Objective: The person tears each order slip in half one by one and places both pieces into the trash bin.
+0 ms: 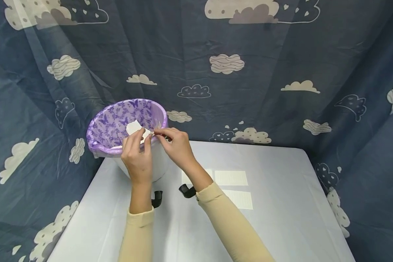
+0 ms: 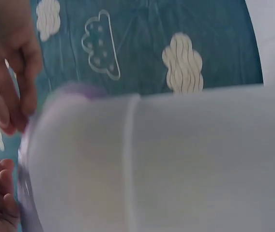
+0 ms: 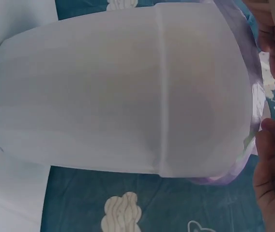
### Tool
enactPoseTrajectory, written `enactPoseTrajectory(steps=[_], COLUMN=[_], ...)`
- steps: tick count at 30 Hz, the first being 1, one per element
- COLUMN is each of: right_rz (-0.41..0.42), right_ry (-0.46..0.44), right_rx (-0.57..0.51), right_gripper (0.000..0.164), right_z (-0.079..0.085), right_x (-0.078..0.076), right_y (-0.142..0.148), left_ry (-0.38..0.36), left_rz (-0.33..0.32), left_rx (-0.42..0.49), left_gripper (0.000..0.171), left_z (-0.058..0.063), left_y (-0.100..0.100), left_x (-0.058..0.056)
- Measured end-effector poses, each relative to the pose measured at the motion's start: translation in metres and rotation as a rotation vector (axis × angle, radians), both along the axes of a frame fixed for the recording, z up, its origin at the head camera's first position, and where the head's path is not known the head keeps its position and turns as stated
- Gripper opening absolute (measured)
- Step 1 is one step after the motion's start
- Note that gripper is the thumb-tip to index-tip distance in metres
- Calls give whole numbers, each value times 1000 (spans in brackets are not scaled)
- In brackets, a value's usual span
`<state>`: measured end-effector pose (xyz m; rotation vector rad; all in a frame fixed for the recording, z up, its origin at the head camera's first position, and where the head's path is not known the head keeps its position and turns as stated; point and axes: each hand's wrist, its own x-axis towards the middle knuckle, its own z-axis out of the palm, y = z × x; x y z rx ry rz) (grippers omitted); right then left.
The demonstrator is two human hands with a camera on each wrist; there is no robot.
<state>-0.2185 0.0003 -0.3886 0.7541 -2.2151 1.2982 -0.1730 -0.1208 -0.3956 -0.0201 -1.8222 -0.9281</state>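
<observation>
A torn-edged piece of white paper (image 1: 133, 126) shows over the mouth of a white bin (image 1: 160, 163), which has a purple butterfly-print liner (image 1: 118, 120) folded over its rim. My left hand (image 1: 135, 160) pinches paper between thumb and fingers at the near rim. Close against it, my right hand (image 1: 177, 145) pinches at the paper's right edge with thumb and forefinger. The fingertips of both hands almost meet. In the right wrist view the bin's side (image 3: 103, 92) fills the middle, with fingers near the lined rim (image 3: 256, 96); the bin hides part of the paper.
Several pale lined sheets (image 1: 230, 178) lie flat on the white-covered table (image 1: 281, 211), right of the bin. Black curved pieces (image 1: 187, 191) show beside the wrists. A dark blue cloud-print curtain (image 1: 258, 43) hangs behind and along both sides.
</observation>
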Motion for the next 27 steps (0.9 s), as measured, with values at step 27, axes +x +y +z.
enactPoseTrajectory(steps=[27], right_rz=[-316], right_ry=[-373], right_rx=[-157], right_gripper=[16], right_z=[-132], right_x=[26], right_y=[102], left_ry=[-353], left_rz=[-283], left_rx=[-184], left_gripper=[34], left_z=[-119], left_y=[76], left_x=[-5])
